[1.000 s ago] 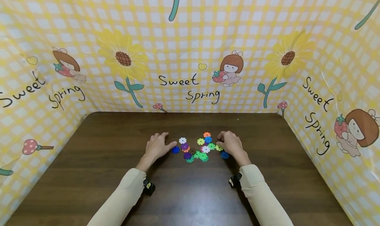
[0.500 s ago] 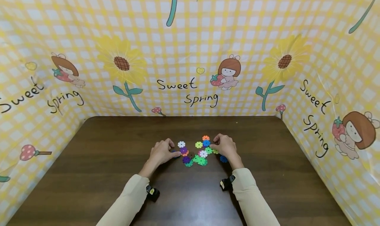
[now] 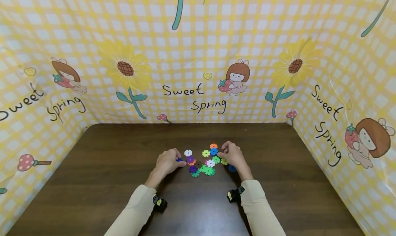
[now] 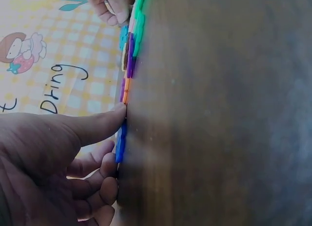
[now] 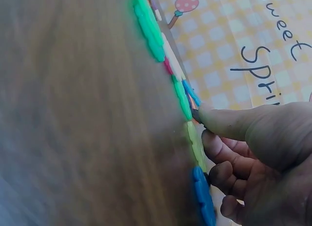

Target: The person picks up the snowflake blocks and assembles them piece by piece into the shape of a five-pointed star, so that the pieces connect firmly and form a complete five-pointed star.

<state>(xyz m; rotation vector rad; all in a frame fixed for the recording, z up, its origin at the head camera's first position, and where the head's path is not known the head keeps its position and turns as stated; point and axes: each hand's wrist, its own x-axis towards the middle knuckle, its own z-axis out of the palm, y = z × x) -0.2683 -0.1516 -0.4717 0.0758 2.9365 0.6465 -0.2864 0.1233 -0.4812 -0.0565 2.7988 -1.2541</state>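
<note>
Notched flower-shaped plastic discs lie together on the dark wooden table (image 3: 102, 181), some overlapping. My left hand (image 3: 167, 162) is at their left side, pinching a dark blue disc (image 4: 121, 141) between thumb and fingers. Just right of it are a white disc (image 3: 188, 153) and a purple disc (image 3: 190, 159). At the right side, my right hand (image 3: 232, 156) is bent over the discs, thumb tip near a blue disc (image 3: 213, 151) and a green disc (image 3: 216, 159). Something dark shows at that thumb tip; whether it is held is unclear. Another blue disc (image 3: 232, 168) lies partly below this hand.
Yellow checked cloth (image 3: 198, 50) with printed flowers and figures rises behind the table and along both sides. Green discs (image 3: 209, 171) lie at the front of the group, with an orange disc (image 3: 213, 146) at its back. A black camera (image 3: 160, 204) sits on the left wrist.
My left fingers have closed on the dark blue disc, which now stands tilted between them. My right hand has shifted left, closer to the middle discs. The view has tipped slightly upward.
</note>
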